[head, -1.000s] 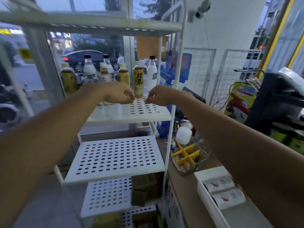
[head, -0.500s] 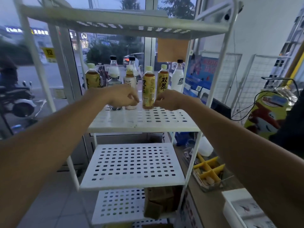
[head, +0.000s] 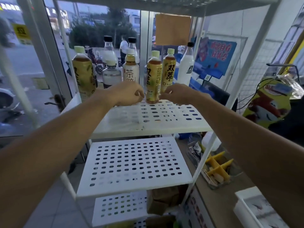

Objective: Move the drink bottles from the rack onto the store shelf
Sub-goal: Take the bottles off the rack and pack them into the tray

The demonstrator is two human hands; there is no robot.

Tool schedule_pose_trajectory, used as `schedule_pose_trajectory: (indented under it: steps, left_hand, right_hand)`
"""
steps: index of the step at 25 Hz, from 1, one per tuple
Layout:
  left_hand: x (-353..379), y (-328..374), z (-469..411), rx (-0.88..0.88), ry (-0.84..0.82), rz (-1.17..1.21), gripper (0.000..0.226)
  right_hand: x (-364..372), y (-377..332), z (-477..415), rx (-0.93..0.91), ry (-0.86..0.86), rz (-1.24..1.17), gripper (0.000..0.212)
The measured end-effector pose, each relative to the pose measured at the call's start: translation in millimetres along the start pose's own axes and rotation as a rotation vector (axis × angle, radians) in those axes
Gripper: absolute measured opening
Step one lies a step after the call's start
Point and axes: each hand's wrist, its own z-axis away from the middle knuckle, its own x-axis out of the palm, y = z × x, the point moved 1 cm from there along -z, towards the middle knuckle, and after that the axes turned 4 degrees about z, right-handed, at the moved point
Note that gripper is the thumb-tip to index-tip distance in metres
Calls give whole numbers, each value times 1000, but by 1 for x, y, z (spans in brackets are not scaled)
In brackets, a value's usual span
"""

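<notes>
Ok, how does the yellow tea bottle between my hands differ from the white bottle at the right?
The yellow tea bottle has a pale cap and amber drink; the white bottle has a black cap and white body. The yellow tea bottle stands nearer the front, the white bottle further back. Both stand upright.
</notes>
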Motion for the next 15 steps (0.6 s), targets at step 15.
schedule_pose_trajectory:
  steps: [15]
  left_hand:
    - [39,-40,-47,-62,-7,15,23]
  right_hand:
    - [49,1,-114,94,475,-755,83]
